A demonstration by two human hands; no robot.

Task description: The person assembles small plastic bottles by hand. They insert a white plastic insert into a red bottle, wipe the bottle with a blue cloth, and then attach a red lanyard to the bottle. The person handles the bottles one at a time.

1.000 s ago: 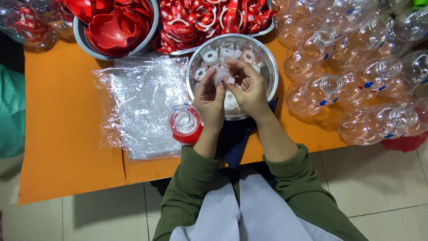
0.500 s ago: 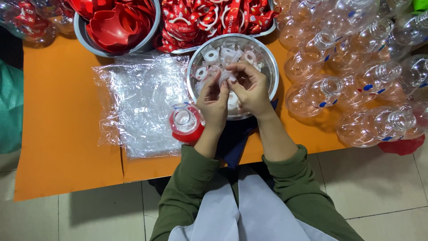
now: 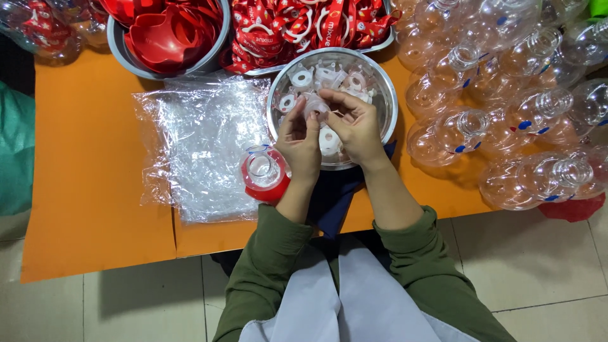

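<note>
Closest in: green sleeves (image 3: 266, 253) and a pale grey apron (image 3: 342, 297) over the lap, tiled floor (image 3: 538, 266) below. Then the front edge of an orange table (image 3: 88, 190), with a bit of dark blue cloth (image 3: 335, 196) hanging off it between the forearms.

Both hands up over a steel bowl (image 3: 386, 95). Left hand (image 3: 299, 147) curled, thumb and fingertips pinched on a small clear plastic piece (image 3: 315, 106); right hand (image 3: 358, 126) also curled in, fingers pinching the same piece from the other side. Held just above the bowl, roughly over its middle. Can't tell the exact shape of the piece, too small and see-through. Tucked low by the left wrist, a red cap with a clear top (image 3: 263, 174), touching or nearly touching the hand, hard to say which.

Inside the bowl, a heap of white and clear plastic fittings (image 3: 303, 79). Left of the bowl, a crumpled clear plastic sheet (image 3: 196, 145) spread flat on the table.

Off to the right, a big pile of clear plastic bottles (image 3: 506, 107) lying on their sides, some with blue dots.

Far edge: a grey bowl of red plastic parts (image 3: 164, 35) on the left, and next to it a tray of red printed straps (image 3: 297, 25). Far left corner, a clear bag with more red bits (image 3: 38, 28).
</note>
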